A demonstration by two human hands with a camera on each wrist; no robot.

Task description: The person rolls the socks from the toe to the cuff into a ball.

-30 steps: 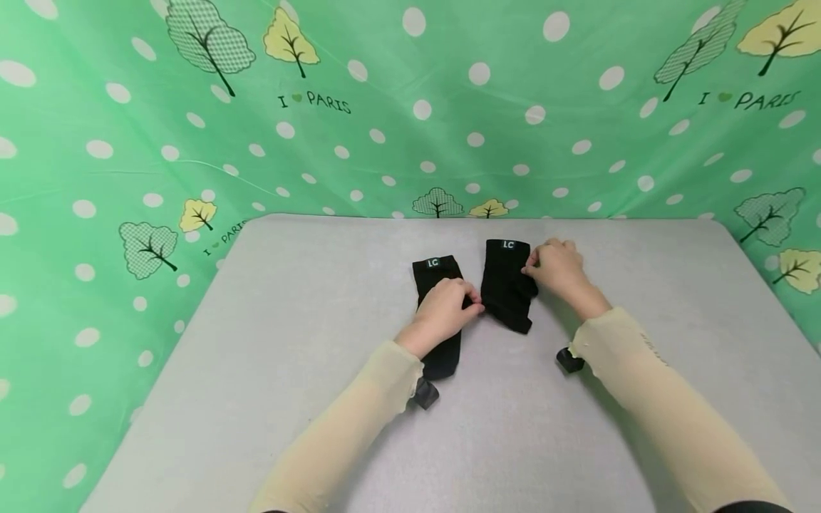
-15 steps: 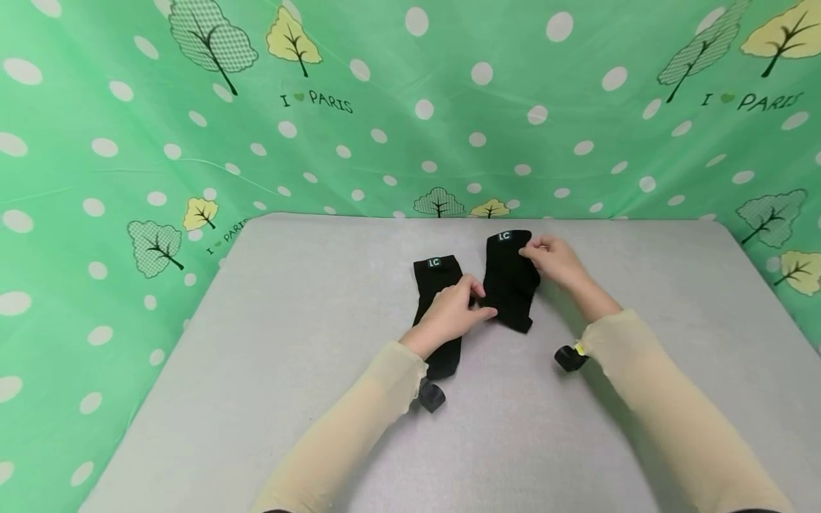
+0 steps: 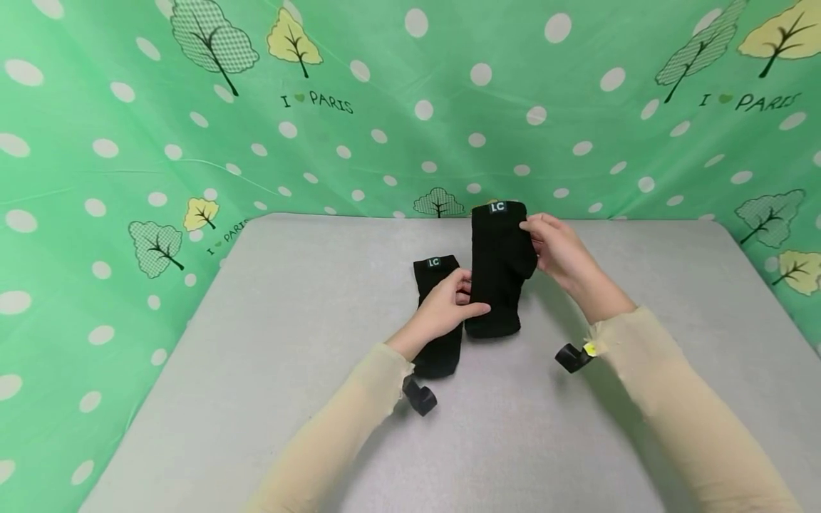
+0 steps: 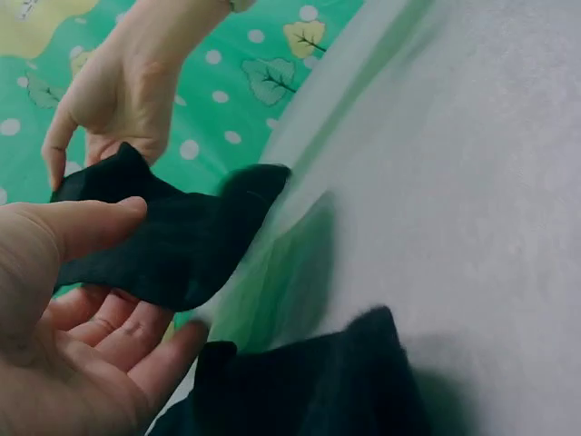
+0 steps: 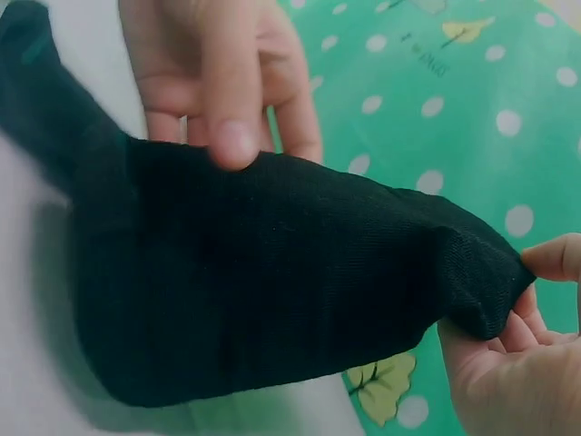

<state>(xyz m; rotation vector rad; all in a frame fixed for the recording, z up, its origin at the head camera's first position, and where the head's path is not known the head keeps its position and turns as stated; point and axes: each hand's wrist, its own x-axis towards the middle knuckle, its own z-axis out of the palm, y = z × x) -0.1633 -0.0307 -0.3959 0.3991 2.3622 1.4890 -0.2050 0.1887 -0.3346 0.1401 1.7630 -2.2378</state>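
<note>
Two black socks with a small "LC" label at the cuff are in the head view. One sock (image 3: pixel 497 263) is raised off the table between both hands. My right hand (image 3: pixel 563 256) pinches its right edge near the cuff, thumb in front and fingers behind. Around its left edge, lower down, my left hand (image 3: pixel 444 306) has its thumb in front and its fingers behind. The other sock (image 3: pixel 441 356) lies flat on the table, partly hidden under my left hand and wrist. In the right wrist view the lifted sock (image 5: pixel 254 272) stretches between the two hands.
A grey table (image 3: pixel 308 306) carries the socks. Behind it hangs a green curtain (image 3: pixel 385 107) with white dots and printed trees. Black wrist cameras (image 3: pixel 420 396) hang below both cream sleeves (image 3: pixel 346 420).
The right-hand sock has risen off the table and moved slightly left, its cuff now overlapping the table's back edge. My left hand has taken its left edge. The other sock stayed put.
</note>
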